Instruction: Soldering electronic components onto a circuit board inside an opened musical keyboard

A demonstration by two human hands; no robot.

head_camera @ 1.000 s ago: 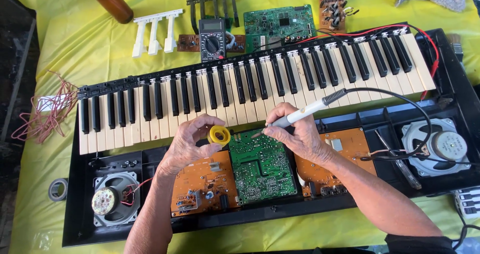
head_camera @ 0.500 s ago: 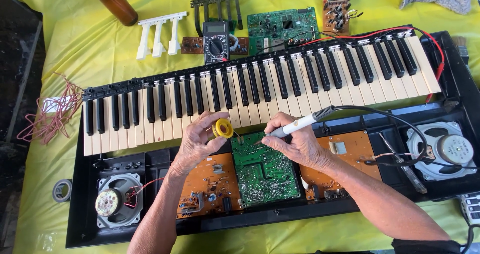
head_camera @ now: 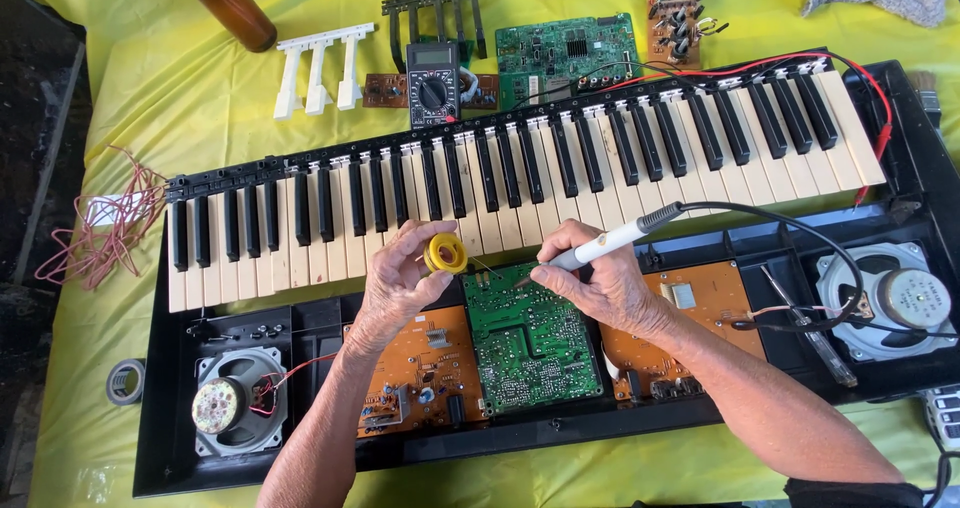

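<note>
An opened electronic keyboard [head_camera: 520, 183] lies on a yellow cloth, its insides bared below the keys. My left hand [head_camera: 400, 283] pinches a small yellow solder spool [head_camera: 445, 253], with a thin wire running from it toward the green circuit board [head_camera: 525, 338]. My right hand [head_camera: 600, 283] grips a white soldering iron [head_camera: 610, 243] like a pen, its tip resting at the green board's upper edge. The iron's black cord [head_camera: 790, 228] loops off to the right. Orange boards [head_camera: 420, 378] flank the green one on both sides.
Speakers sit at the case's left [head_camera: 235, 403] and right [head_camera: 890, 303] ends. Behind the keys lie a multimeter [head_camera: 432, 83], loose white keys [head_camera: 320, 63], a green board [head_camera: 570, 53] and a brown bottle [head_camera: 230, 8]. Red wire [head_camera: 100, 228] and a tape roll [head_camera: 125, 380] lie left.
My left hand has lifted the spool slightly up and rightward, nearer the iron tip. My right hand has held its place over the green board. The view has shifted a little.
</note>
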